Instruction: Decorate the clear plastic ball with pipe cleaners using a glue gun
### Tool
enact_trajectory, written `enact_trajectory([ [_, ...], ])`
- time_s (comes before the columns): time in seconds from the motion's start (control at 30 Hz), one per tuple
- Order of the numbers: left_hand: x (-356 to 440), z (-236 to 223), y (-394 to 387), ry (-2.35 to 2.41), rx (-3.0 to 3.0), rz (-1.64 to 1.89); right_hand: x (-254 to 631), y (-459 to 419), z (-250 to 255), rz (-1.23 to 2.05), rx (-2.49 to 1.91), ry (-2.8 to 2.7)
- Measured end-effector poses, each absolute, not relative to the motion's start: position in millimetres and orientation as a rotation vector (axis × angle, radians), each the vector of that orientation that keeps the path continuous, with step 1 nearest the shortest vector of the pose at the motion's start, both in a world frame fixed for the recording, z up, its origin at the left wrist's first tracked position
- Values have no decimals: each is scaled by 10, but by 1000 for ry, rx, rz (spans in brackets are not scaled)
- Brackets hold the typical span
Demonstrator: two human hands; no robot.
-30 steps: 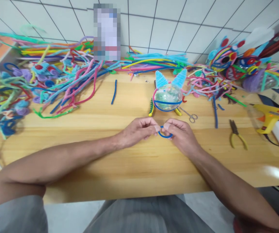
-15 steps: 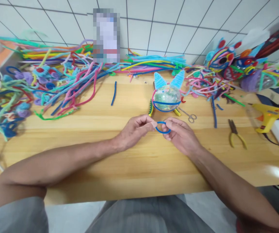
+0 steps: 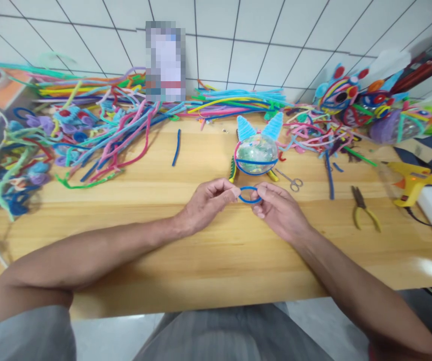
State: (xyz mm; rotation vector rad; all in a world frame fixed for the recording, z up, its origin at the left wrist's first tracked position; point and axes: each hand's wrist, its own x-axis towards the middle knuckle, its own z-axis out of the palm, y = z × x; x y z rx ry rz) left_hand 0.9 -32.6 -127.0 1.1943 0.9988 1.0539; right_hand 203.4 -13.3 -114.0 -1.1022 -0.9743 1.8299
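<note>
A blue pipe cleaner (image 3: 249, 201), bent into a ring, is held over the table between my two hands. My left hand (image 3: 210, 203) pinches its left side between thumb and fingers. On the ring's right side, my right hand (image 3: 278, 208) has thumb and fingertips closed. Just beyond stands a clear ball (image 3: 257, 149) with two light-blue pipe cleaner ears (image 3: 246, 128) and a dark-blue band round its lower half. Yellow-and-green handles (image 3: 233, 169) stick out from under the ball.
Small scissors (image 3: 293, 183), yellow-handled pliers (image 3: 364, 210) and a yellow glue gun (image 3: 413, 181) lie to the right. Loose pipe cleaners (image 3: 122, 135) heap up at the left and along the wall. Decorated balls (image 3: 340, 95) stand at the back right. A short blue piece (image 3: 176, 148) lies alone.
The blue ring looks slightly wider and flatter between my fingers, and has shifted a little left. Both hands keep their pinch. The camera view has tilted slightly.
</note>
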Motion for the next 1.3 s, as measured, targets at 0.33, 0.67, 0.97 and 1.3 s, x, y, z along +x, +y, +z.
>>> enact_trajectory([
  [0.33,-11,-1281,-327,1091,1190,1102,2031,-128,-1161,1767,-1140,-995],
  [0.67,9,-1226,-307,1129,1211,1111,2029,-149,-1207,1580,-1195,-1124],
  [0.97,-606,-780,188,1694,1948,492,2083,-185,-1151,1368,-1108,-1361],
  [1.3,-1264,-920,633,2085,1730,444,2427,-210,-526,1852,-944,-1348],
])
